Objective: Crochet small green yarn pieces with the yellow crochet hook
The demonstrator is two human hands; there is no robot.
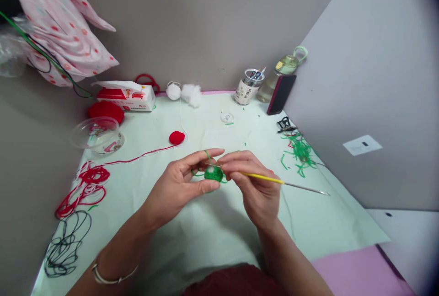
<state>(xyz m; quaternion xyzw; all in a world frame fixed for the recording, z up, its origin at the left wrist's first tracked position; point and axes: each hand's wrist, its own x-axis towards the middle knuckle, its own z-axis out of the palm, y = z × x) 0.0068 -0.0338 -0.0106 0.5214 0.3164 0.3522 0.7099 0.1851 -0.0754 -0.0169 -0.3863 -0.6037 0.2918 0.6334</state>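
Note:
Between the thumb and fingers of my left hand (183, 178) is a small round green crochet piece (213, 174), with white stuffing showing at its top. Green yarn (207, 155) loops over the left index finger. My right hand (255, 181) grips a crochet hook (262, 177) with a yellow handle; its rear metal end points to the right. The hook's front tip meets the green piece, though the fingers partly cover the contact. Both hands are held close together above the pale table cover.
Red yarn ball (176, 138), white yarn ball (173, 91) and stuffing (191, 95) lie beyond the hands. Left are a tissue box (139, 98), plastic tub (108, 142) and dark cord (65, 252). Right are green scraps (302, 152), a phone (281, 94), bottle (270, 83) and pen can (245, 91).

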